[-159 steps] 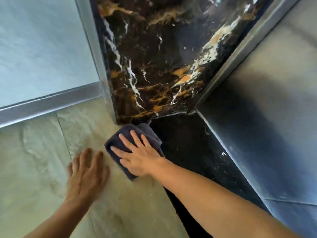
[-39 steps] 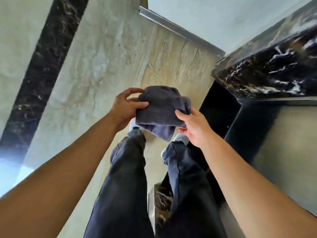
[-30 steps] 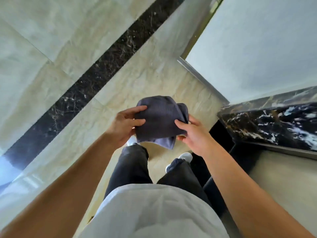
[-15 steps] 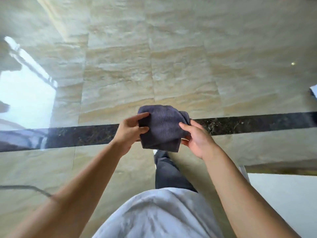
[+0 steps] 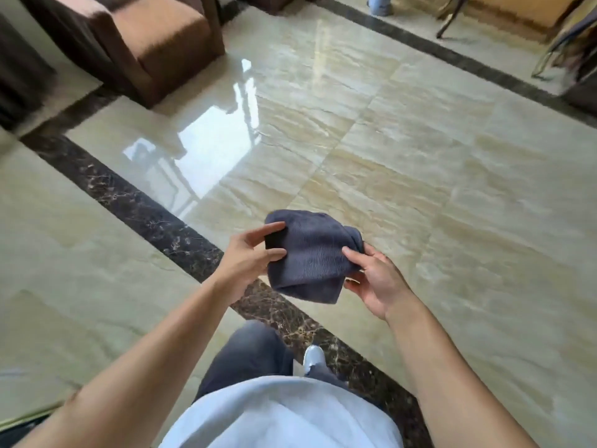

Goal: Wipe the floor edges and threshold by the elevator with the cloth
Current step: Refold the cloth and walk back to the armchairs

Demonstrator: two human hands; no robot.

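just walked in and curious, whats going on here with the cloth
A person stands on a glossy marble floor, holding a dark grey cloth up in front of them with both hands. The left hand pinches one side, the right hand the other, as if refolding it. No wiping is happening right now. A brown armchair stands further off.

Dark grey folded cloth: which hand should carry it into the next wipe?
Probably right hand: it cups the dark grey folded cloth from beneath; left hand only pinches one edge.
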